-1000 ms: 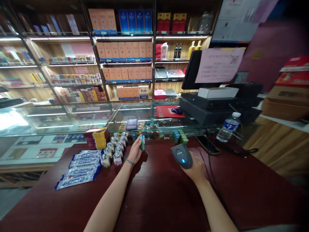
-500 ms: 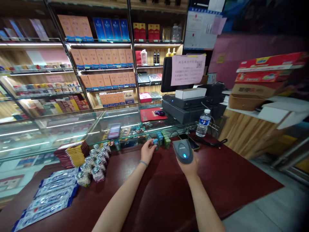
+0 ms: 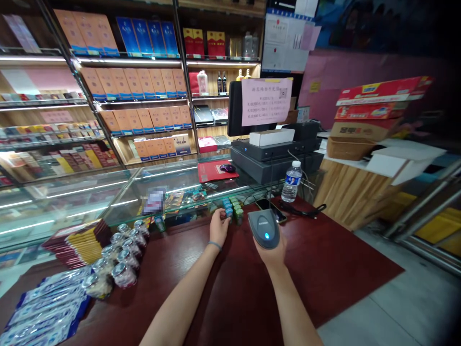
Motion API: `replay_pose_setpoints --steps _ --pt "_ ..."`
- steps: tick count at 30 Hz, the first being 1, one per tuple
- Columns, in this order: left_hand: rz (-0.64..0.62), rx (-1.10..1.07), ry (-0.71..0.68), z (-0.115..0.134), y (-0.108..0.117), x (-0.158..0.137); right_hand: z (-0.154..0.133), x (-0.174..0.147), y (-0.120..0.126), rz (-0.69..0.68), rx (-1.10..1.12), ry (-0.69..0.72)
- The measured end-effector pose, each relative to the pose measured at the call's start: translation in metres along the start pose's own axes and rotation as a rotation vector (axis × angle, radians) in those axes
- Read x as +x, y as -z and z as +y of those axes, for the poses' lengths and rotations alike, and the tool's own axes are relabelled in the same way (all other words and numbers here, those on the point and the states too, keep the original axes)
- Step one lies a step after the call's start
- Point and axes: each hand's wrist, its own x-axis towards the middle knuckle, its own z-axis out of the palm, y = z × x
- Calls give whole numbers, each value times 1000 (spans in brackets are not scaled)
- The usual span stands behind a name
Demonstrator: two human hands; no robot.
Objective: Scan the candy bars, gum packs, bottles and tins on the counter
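My left hand (image 3: 218, 230), with a thin band on its wrist, closes its thumb and fingers on a small blue container (image 3: 229, 212) at the near end of a short row. Green containers (image 3: 238, 213) of like size stand in a row just to the right. In my right hand (image 3: 272, 253) is a grey barcode scanner (image 3: 264, 228), held above the dark red table with a blue light glowing on its top. My right fingers are mostly hidden beneath it. Farther left, a single teal container (image 3: 159, 223) stands alone by the glass counter.
Several lidded jars (image 3: 124, 274), stacked yellow and maroon packs (image 3: 81, 242) and blue-white packets (image 3: 46, 305) lie left on the table (image 3: 201, 307). Behind the scanner are a phone (image 3: 277, 211), a water bottle (image 3: 291, 181) and a black strap (image 3: 306, 211). A monitor (image 3: 236, 108) stands beyond.
The view has turned slightly right, so the surroundings sit farther left. My left hand has brought the blue container up against the row. My right hand still holds the scanner.
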Motion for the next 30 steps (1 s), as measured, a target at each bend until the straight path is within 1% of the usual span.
replay_pose_setpoints --steps 3,8,11,16,19,21,23,26,30 --pt "0 46 -34 0 -1 3 -3 1 0 40 7 17" --pt "-2 161 -108 -5 0 6 -8 6 3 31 10 0" --pt "3 138 -87 -6 -1 6 -9 8 5 5 13 9" --pt "17 40 5 -3 -5 4 -6 4 1 -3 14 -15" --pt "38 19 13 0 1 1 -6 1 -1 -31 1 -32" --pt "92 41 -20 1 14 -1 -8 0 -2 -48 11 -22" --pt "176 78 -52 1 36 -2 -12 1 0 -72 12 -11" --pt "309 116 -71 0 79 -6 -19 3 2 -139 4 19" --pt "426 178 -53 -2 137 -16 -25 2 -3 -142 30 120"
